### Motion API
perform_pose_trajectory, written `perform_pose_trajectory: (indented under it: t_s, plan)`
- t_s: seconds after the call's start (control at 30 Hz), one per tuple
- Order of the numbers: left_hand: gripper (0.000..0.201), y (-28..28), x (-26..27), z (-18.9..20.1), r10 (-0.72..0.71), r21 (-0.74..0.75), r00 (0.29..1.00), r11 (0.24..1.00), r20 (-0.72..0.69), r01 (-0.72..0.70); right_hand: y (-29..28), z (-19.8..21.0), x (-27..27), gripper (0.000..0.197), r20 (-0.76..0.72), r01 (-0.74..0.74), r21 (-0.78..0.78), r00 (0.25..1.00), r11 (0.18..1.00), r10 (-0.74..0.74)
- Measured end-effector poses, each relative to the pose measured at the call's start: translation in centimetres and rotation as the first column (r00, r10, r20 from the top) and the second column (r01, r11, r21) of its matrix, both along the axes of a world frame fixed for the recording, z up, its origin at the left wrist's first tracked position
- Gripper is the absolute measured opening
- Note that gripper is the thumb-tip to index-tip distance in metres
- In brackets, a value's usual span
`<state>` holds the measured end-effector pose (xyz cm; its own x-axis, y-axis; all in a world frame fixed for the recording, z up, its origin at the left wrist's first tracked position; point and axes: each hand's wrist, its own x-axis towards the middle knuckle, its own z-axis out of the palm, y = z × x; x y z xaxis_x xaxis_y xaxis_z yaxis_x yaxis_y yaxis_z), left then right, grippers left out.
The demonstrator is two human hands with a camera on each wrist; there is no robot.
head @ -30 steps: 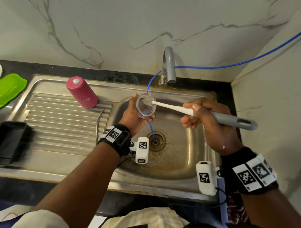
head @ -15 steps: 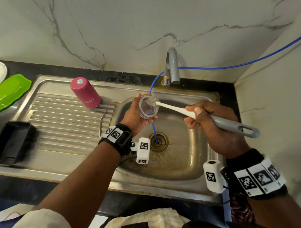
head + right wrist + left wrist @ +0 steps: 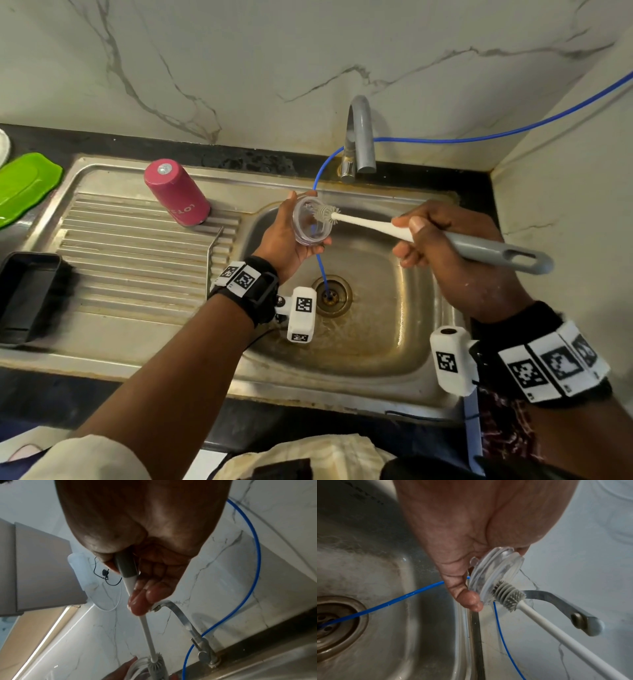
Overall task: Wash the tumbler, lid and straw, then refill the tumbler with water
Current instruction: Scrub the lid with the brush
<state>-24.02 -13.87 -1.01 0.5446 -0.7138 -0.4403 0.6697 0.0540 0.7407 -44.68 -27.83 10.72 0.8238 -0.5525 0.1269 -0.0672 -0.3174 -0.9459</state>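
Over the sink basin point(image 3: 370, 329), my left hand point(image 3: 291, 233) grips the clear round lid point(image 3: 310, 222) by its rim, open side facing right. My right hand point(image 3: 435, 240) grips the grey handle of a bottle brush point(image 3: 486, 248); its grey bristle head point(image 3: 325, 214) sits at the lid's upper edge. In the left wrist view the bristle head point(image 3: 508, 595) touches the lid point(image 3: 496, 572). The pink tumbler point(image 3: 176, 193) stands upside down on the drainboard at the left. A thin metal straw point(image 3: 214, 253) lies along the drainboard's right edge.
A grey tap point(image 3: 359, 137) stands behind the basin, and a blue hose point(image 3: 322, 270) runs from the wall down into the drain point(image 3: 330, 296). A black tray point(image 3: 24, 294) and a green dish point(image 3: 24, 185) sit at the far left. A wall closes the right side.
The brush head has shifted slightly across the lid's rim, and the lid has tilted a little in my left hand. Both hands stay over the basin.
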Motion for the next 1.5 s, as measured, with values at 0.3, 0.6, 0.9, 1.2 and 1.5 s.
perform_pose_trajectory:
  t_s: [0.3, 0.6, 0.9, 1.2, 1.5]
  plan:
    - [0.059, -0.3, -0.1, 0.0, 0.000, -0.023, 1.000, 1.000, -0.009, -0.001, 0.0, 0.1, 0.0, 0.025, -0.007, -0.007, 0.018, 1.000, 1.000, 0.007]
    - [0.055, -0.5, -0.2, -0.2, -0.019, -0.027, 1.000, 0.999, -0.013, 0.019, -0.7, 0.0, 0.0, 0.022, -0.016, -0.024, 0.030, 1.000, 0.999, 0.024]
    - [0.054, -0.7, 0.1, -0.3, 0.008, 0.007, 1.000, 1.000, 0.004, -0.008, -1.1, 0.0, -0.2, 0.024, -0.018, -0.045, 0.097, 0.999, 0.994, 0.047]
    - [0.066, -0.5, 0.7, -1.1, -0.009, -0.003, 1.000, 1.000, 0.027, 0.010, -1.2, 0.0, -0.3, 0.026, -0.040, -0.025, 0.169, 0.999, 0.985, 0.032]
    - [0.057, -0.9, -0.3, -0.8, -0.064, 0.057, 0.992, 0.997, 0.107, 0.058, -0.5, 0.5, 1.1, 0.022, 0.008, 0.047, -0.043, 0.999, 0.998, -0.046]
